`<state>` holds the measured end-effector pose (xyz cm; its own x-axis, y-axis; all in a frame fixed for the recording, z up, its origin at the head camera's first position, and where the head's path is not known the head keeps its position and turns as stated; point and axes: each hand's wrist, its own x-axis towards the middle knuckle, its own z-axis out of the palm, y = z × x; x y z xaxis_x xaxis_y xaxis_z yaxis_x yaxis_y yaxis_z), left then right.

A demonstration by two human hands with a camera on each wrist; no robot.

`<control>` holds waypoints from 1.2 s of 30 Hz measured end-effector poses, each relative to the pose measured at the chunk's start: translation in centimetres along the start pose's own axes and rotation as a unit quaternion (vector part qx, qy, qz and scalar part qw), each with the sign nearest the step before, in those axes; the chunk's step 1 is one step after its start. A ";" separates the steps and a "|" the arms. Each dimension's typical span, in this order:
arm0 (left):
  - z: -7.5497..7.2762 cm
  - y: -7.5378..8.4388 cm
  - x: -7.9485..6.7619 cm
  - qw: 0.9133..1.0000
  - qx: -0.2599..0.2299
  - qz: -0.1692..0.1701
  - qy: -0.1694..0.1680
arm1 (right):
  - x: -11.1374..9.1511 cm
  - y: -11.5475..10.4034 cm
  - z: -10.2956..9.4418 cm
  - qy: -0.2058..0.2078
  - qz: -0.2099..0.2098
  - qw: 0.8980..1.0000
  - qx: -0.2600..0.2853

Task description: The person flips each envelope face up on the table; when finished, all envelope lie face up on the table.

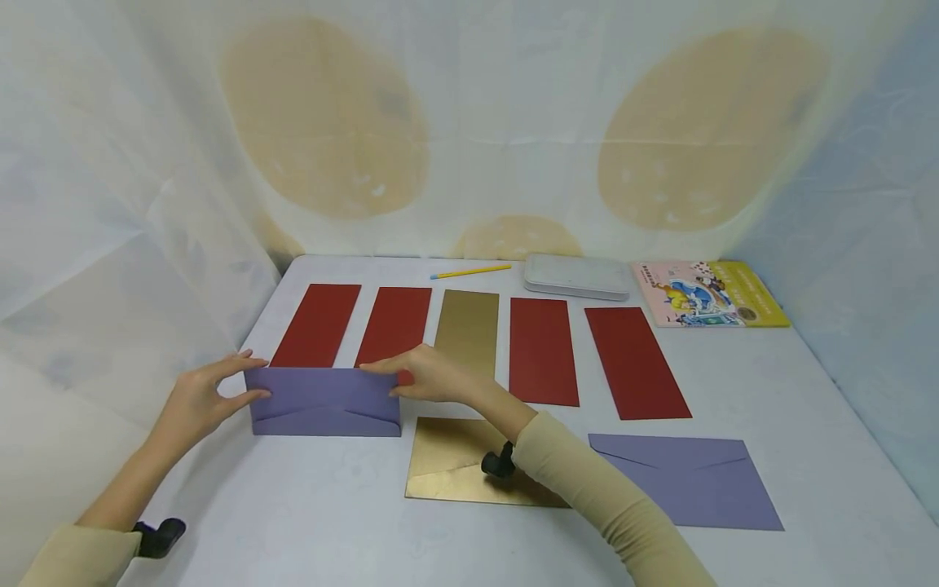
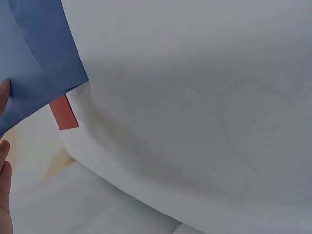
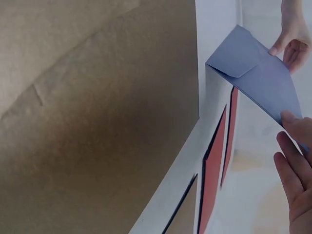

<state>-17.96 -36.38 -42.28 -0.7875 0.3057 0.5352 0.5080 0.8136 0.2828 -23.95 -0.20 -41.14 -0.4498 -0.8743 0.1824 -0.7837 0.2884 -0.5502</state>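
Note:
A purple envelope is held up at the front left, its flap side towards me. My left hand pinches its left edge between thumb and fingers. The right hand reaches across and pinches its upper right corner. In the right wrist view both hands grip the same purple envelope, which stands tilted. Behind it lie two red envelopes, their near ends partly hidden. Under my right forearm rests a gold envelope, partly covered by the sleeve.
A second purple envelope lies at the front right. The back row continues with a gold envelope and two more red envelopes. Farther back are a yellow pencil, a pale flat case and a picture book.

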 end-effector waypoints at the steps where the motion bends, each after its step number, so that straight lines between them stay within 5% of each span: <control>1: 0.0 0.0 0.0 1.000 -0.002 -0.002 -0.004 | 0.0 0.0 0.1 -0.001 0.002 1.000 0.002; 17: -0.2 -0.7 -0.3 0.997 -0.011 0.000 -0.073 | -0.4 0.2 1.3 -0.042 0.036 0.998 -0.003; 30: 1.0 -1.6 -0.4 0.976 -0.023 -0.055 -0.209 | -0.7 0.9 3.1 -0.100 0.055 0.991 -0.068; 36: 1.4 -2.0 -0.3 0.971 -0.027 -0.059 -0.230 | -0.8 0.9 3.3 -0.102 0.044 0.991 -0.080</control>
<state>-19.21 -37.43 -44.15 -0.9075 0.4107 0.0883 0.4128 0.8333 0.3677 -22.85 -0.54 -44.49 -0.4373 -0.8985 -0.0378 -0.8103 0.4119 -0.4168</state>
